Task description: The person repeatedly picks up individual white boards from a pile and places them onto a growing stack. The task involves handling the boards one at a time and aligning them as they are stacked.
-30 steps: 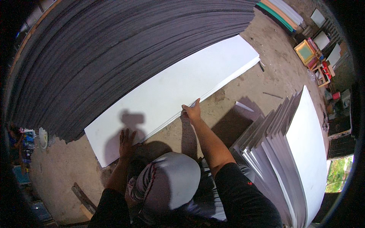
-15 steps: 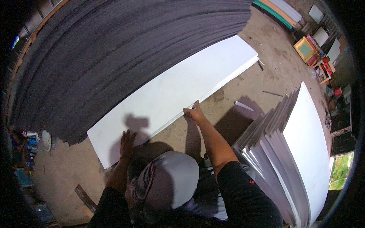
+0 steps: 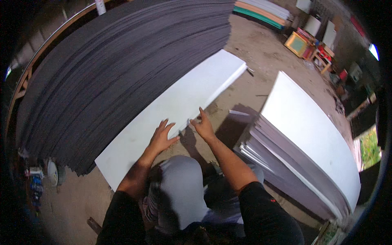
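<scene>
Long white sheets lie on the ground in a thin pile, running from near left to far right. My left hand is at the pile's near long edge, with thumb and fingers spread over the top sheet. Just to its right, my right hand is at the same edge, its thumb and forefinger apart. Neither hand visibly grips a sheet; whether the right fingertips touch the edge is hard to tell.
A tall stack of dark grey sheets borders the pile's far side. On my right stands a bowed stack of white sheets. Green, orange and white sheets lie at the back, near a yellow frame. My knee is below my hands.
My left hand has moved right and away from me along the near edge, closer to my right hand. My right hand's fingers have parted. The whole view has shifted.
</scene>
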### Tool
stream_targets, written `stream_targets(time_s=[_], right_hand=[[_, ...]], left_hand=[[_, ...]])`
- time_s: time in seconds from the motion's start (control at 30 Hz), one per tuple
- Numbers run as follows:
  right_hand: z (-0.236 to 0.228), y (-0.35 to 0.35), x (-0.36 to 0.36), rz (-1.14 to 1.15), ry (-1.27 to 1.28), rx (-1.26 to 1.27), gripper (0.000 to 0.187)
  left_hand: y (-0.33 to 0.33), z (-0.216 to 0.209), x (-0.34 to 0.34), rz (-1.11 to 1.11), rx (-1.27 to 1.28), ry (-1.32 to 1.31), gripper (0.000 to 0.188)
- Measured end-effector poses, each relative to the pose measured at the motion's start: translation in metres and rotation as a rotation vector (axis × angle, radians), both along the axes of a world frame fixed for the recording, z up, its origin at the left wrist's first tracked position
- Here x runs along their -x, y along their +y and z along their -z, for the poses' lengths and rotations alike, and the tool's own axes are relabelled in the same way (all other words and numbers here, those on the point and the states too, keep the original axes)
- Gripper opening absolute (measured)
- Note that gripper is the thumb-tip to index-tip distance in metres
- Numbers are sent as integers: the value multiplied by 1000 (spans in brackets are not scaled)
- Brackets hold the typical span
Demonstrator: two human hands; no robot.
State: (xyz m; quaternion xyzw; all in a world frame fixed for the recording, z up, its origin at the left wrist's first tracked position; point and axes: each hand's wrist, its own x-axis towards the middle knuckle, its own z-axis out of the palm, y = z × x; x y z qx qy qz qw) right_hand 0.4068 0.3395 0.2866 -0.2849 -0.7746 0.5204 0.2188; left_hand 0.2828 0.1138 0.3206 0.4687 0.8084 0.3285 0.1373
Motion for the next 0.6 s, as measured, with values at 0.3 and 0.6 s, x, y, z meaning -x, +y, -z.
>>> stream_targets(time_s=[0.3, 0.6], right_hand=[[-187, 1, -143, 185, 110, -844, 58], [-231, 40, -318, 558, -442, -1225, 74]], left_hand=[[132, -142, -99, 421, -259, 308, 69], [188, -205, -203, 567, -381, 529, 74]])
